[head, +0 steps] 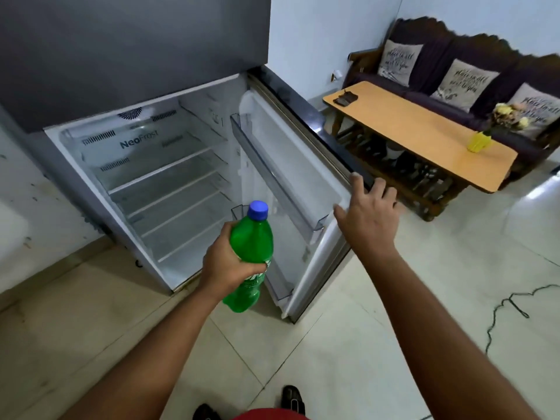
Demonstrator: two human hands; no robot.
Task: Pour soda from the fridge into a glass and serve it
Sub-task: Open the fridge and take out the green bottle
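My left hand [225, 262] grips a green soda bottle [253, 237] with a blue cap, held upright in front of the open fridge [169, 165]. The fridge shelves are bare. The fridge door [303, 183] stands swung out to the right, and its door racks hold nothing. My right hand [368, 212] rests against the outer edge of that door, fingers spread over the rim. No glass is in view.
A long wooden coffee table [418, 131] stands to the right, with a yellow vase of flowers [480, 140] and a dark object at its far end. Behind it is a dark sofa [454, 65] with cushions. A black cable [512, 310] lies on the tiled floor.
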